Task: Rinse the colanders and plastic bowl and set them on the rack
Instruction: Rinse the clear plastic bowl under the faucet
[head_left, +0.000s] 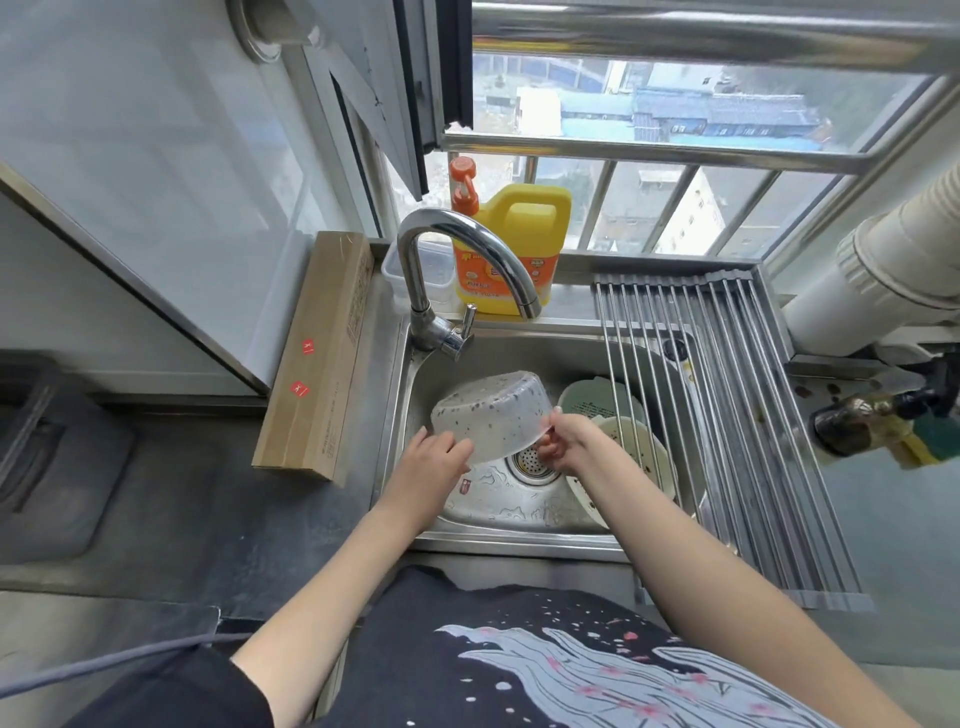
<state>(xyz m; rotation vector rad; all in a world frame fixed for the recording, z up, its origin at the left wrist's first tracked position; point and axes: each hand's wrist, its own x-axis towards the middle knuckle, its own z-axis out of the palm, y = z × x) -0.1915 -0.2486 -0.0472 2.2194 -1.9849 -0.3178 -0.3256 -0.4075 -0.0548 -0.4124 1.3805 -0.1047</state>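
Head view, steep downward over the sink (415, 395)

One wide-angle camera, facing forward toward the window (675, 156), close above both forearms; the gripped bowl (493, 415) sits mid-frame.

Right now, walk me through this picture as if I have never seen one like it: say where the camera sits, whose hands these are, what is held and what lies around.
There is no machine here. One wide camera worn on a person's head looks down at their own bare arms over a steel kitchen sink.

The left hand and right hand together hold a translucent speckled colander, tipped over above the drain, below the curved tap. No running water is clearly visible.

In the sink's right part lie a pale green dish and a cream colander, partly under the roll-up metal rack that spans the sink's right side. Nothing rests on the rack yet.

Behind the tap stand a yellow detergent jug and a clear plastic box. A long cardboard box lies on the counter at left.
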